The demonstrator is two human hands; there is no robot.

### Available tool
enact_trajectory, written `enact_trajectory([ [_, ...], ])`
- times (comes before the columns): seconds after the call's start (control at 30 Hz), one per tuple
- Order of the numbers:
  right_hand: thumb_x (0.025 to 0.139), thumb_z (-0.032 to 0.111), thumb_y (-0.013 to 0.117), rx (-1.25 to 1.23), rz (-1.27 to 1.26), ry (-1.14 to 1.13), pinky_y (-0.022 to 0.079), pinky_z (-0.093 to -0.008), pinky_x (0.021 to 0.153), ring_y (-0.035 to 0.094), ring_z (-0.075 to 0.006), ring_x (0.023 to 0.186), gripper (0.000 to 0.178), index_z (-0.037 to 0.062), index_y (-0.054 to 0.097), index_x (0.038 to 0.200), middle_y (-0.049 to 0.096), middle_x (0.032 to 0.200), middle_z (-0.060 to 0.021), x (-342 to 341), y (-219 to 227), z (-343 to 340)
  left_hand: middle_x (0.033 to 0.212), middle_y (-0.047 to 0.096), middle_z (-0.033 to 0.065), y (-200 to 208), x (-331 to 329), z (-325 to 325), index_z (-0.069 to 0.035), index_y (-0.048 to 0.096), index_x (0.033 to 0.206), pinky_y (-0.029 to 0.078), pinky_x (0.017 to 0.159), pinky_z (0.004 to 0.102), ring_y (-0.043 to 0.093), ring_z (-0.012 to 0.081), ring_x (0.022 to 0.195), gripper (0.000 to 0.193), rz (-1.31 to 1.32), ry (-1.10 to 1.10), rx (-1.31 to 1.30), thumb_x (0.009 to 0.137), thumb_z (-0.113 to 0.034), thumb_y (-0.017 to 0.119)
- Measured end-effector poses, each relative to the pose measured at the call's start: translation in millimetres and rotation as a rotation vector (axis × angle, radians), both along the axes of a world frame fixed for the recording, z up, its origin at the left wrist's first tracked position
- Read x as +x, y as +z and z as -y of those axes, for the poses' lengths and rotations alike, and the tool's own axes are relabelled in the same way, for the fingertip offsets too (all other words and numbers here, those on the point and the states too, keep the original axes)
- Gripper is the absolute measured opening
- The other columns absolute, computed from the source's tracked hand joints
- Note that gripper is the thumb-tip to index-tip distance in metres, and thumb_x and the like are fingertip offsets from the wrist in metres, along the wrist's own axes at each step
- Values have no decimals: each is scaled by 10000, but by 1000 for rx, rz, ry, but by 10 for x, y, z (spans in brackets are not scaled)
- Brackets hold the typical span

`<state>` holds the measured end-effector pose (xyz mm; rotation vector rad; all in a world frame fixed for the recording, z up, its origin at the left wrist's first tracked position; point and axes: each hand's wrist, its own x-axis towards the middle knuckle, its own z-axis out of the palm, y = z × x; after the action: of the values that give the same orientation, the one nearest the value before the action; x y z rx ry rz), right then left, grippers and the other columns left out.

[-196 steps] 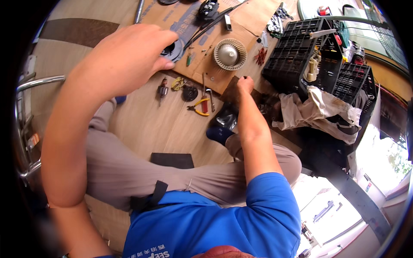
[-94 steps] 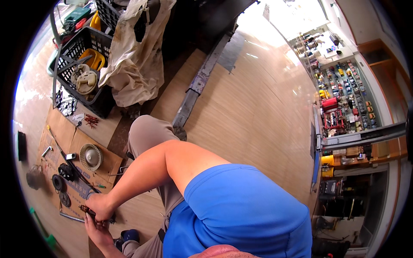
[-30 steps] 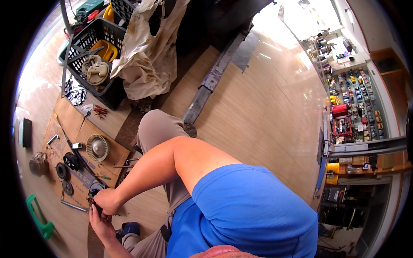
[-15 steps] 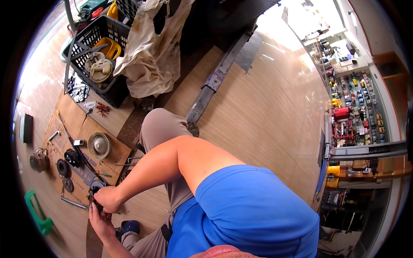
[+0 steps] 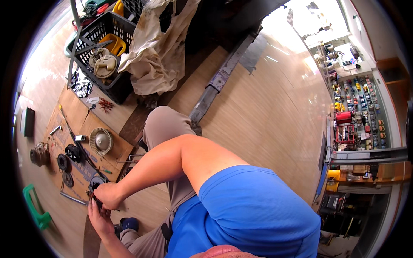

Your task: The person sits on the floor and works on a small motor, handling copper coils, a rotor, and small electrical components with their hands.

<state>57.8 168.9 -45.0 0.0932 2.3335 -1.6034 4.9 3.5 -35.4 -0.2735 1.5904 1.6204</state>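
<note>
A dark, round mechanical part with a grey rim (image 5: pixel 96 181) is held between my two hands at the cardboard's near edge. My right hand (image 5: pixel 108 195) reaches across from the right, its fingers curled down over the part and mostly hidden. From below comes my left hand (image 5: pixel 100 218), its fingers raised against the part's near side, where a small reddish-brown patch shows. The part's exact kind is too small to make out. Just beyond lie a pale finned blower wheel (image 5: pixel 101 141), a black round part (image 5: pixel 73 152) and a black ring (image 5: pixel 63 162).
A cardboard sheet (image 5: pixel 79 116) carries the loose parts, a long dark bar and a metal tube (image 5: pixel 73 198). Beyond it stands a black crate (image 5: pixel 122 88) with a stained cloth (image 5: pixel 150 64) over its side. A green plastic stool (image 5: pixel 38 210) is at the left; a metal beam (image 5: pixel 221 77) runs along the floor.
The view has shifted slightly, so the surroundings sit a little differently. Both hands stay on the round part, with only slight movement.
</note>
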Motion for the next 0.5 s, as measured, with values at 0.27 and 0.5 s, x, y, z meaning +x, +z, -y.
enact_trajectory([
  [0.27, 730, 161, 675, -27, -29, -4, 542, -417, 763, 678, -363, 869, 198, -17, 706, 812, 686, 850, -245, -9, -31, -3, 1109, 634, 66, -23, 1, -8, -41, 503, 1287, 520, 777, 305, 653, 172, 915, 375, -26, -15, 14, 1004, -288, 515],
  [0.5, 714, 212, 685, -63, -123, 6, 530, -453, 776, 662, -400, 865, 317, -62, 636, 866, 670, 834, -260, -42, -31, -3, 1119, 636, 65, -33, -40, 94, -41, 501, 1294, 537, 763, 293, 662, 165, 932, 353, -53, -17, 37, 1009, -249, 509],
])
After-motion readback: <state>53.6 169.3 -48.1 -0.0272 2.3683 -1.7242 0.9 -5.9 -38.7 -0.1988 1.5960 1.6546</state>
